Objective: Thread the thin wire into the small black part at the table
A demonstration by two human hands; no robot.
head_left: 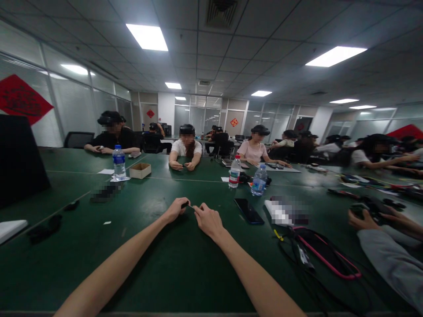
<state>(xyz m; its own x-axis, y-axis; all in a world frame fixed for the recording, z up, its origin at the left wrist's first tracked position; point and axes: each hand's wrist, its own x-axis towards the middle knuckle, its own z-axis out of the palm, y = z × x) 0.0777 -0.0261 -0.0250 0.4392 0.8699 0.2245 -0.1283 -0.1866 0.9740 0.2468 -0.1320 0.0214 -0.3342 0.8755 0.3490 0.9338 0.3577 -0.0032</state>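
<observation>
Over the green table (158, 264), both hands are held close together with their fingertips almost meeting. My left hand (175, 211) is closed around a small dark object (185, 204), whose kind I cannot make out. From its right end a thin pale piece (191, 206) reaches toward the other hand. The fingers of my right hand (209, 221) are pinched at that pale piece. Whether the dark and pale parts are one thing is too small to tell.
Right of my hands lie a black phone (248, 211), a white box (280, 212) and a pink-edged black pouch (327, 253) with cables. Farther off stand water bottles (235, 171) and a small open cardboard box (140, 171). A co-worker's hands (366, 218) are at the right.
</observation>
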